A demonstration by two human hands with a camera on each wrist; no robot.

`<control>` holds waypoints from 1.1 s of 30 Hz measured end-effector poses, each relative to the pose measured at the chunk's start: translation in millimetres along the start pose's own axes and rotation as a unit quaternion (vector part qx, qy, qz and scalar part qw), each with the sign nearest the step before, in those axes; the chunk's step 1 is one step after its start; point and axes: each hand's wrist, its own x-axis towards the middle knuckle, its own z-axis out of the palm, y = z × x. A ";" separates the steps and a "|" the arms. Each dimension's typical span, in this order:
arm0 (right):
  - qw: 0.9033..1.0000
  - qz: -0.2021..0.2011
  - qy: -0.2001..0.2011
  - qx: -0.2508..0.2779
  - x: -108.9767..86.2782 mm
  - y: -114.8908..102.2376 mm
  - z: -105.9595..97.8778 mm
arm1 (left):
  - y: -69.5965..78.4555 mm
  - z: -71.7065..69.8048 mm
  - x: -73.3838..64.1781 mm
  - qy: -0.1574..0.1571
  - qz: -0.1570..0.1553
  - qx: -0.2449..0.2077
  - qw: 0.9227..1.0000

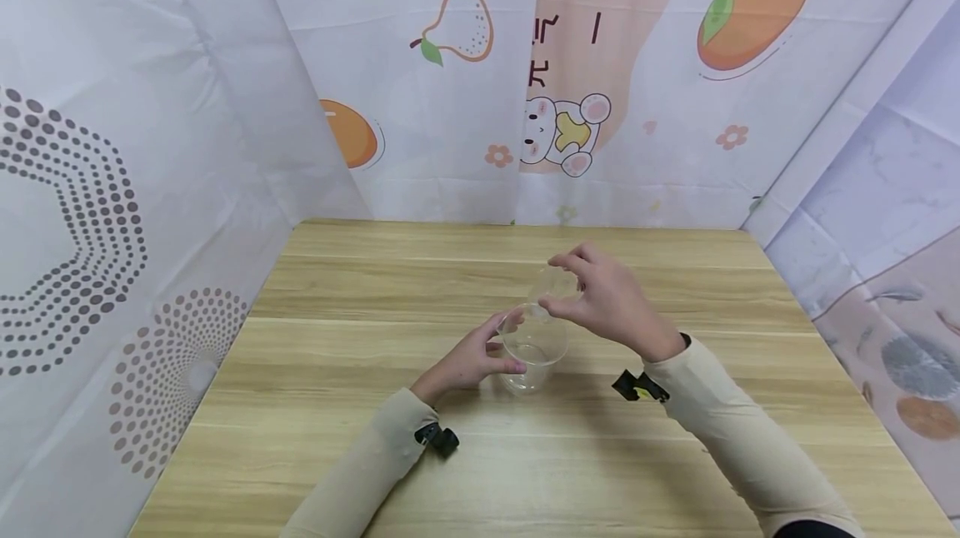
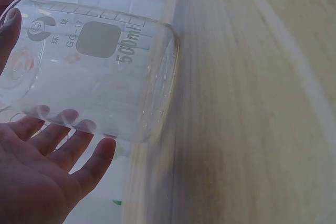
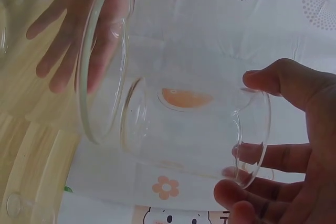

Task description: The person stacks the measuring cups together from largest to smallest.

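A clear glass beaker (image 1: 531, 363) marked 500ml stands on the wooden table, its wide mouth facing up. My left hand (image 1: 467, 360) holds it from the left, thumb on the near side and fingers spread along the far side. Over its mouth, my right hand (image 1: 609, 298) grips a smaller clear glass beaker (image 3: 184, 129) near the rim, between thumb and fingers. The small beaker's base points down toward the big beaker's rim (image 3: 89, 93) and sits right at that opening. Both glasses look see-through, with no contents showing.
The wood-grain table (image 1: 360, 271) runs back to a white printed curtain (image 1: 420, 146). Another patterned curtain (image 1: 202, 255) hangs along the left edge, and a sheet (image 1: 885, 271) lines the right. A faint round clear shape (image 3: 14, 204) shows low in the right wrist view.
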 end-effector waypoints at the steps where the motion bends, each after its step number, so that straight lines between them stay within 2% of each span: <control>1: 1.000 0.000 -0.004 0.004 -0.2 -0.7 0.5 | 0.5 0.4 -0.7 0.002 0.001 -0.001 1.000; 9: 0.999 -0.016 -0.040 -0.002 -1.3 -2.9 8.4 | 0.6 0.8 -2.9 0.009 -0.004 -0.011 1.000; 22: 0.996 -0.065 -0.054 -0.022 -3.1 -6.7 19.1 | -0.3 -0.5 -3.4 0.004 -0.012 -0.008 1.000; 33: 0.994 -0.066 -0.077 -0.036 -4.8 -6.0 28.5 | -1.1 -0.7 -2.6 0.003 -0.025 -0.017 1.000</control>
